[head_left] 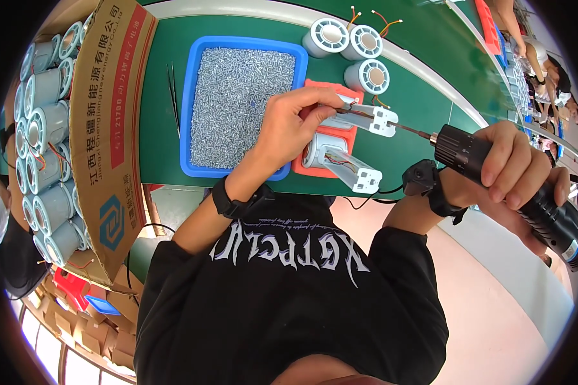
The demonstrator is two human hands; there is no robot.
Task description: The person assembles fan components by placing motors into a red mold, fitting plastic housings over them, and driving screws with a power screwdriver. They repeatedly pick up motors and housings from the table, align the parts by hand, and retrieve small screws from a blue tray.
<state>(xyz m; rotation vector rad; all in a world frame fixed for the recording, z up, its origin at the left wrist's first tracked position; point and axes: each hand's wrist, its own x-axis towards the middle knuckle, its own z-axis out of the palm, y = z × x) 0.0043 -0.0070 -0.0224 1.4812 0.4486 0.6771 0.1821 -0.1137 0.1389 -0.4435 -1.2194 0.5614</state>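
Observation:
My right hand [517, 167] is wrapped around a black electric screwdriver [459, 151]. Its long bit meets the end face of a white plastic bracket [383, 122], which has wires running along it. Thumb and fingers of my left hand [288, 125] pinch that bracket near its other end; the exact contact is partly hidden. Nearer to me, a second white bracket [359, 178] extends from a round white motor-like part [315, 153]. Both units rest in an orange-red holder [320, 85]. Left of them, a blue tray [190, 109] is full of small silvery screws [237, 96].
Several white cylindrical parts [366, 76] with coloured wires stand at the far side of the green table [424, 102]. Tweezers [173, 99] lie left of the tray. A cardboard box [106, 173] holds more cylinders [48, 125]. Other people [546, 77] are at the far right.

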